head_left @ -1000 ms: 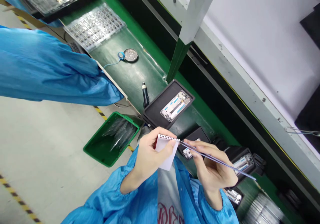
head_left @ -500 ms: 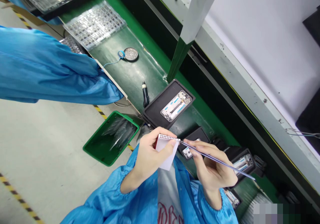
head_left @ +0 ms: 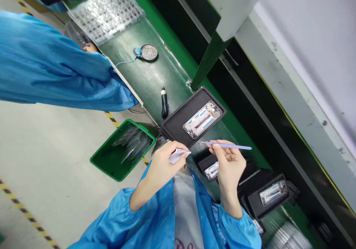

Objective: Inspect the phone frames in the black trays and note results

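My left hand (head_left: pixel 162 163) pinches a small white sheet (head_left: pixel 175 157) with a row of dark dots along its upper edge; a bit of red shows behind it. Lilac tweezers (head_left: pixel 236 146) lie between the thumb and fingers of my right hand (head_left: pixel 230 167), their thin tip pointing left, apart from the sheet. Whether the tip carries anything is too small to tell. Just beyond both hands, a phone mid-frame (head_left: pixel 204 120) with blue strips rests in a black tray (head_left: pixel 176 124). Another phone frame (head_left: pixel 211 171) is partly hidden behind my right hand.
A green bin (head_left: pixel 104 164) holding clear plastic stands left of my hands. On the green bench (head_left: pixel 130 74) are a dark electric screwdriver (head_left: pixel 164 104), a round dish (head_left: pixel 149 52) and a clear parts tray (head_left: pixel 108 15). A co-worker's blue sleeve (head_left: pixel 55 63) reaches in from the left.
My right hand has drawn the tweezers away from the sheet's dotted edge, turning them nearly level. My left hand has tilted the sheet. The camera view has shifted slightly.
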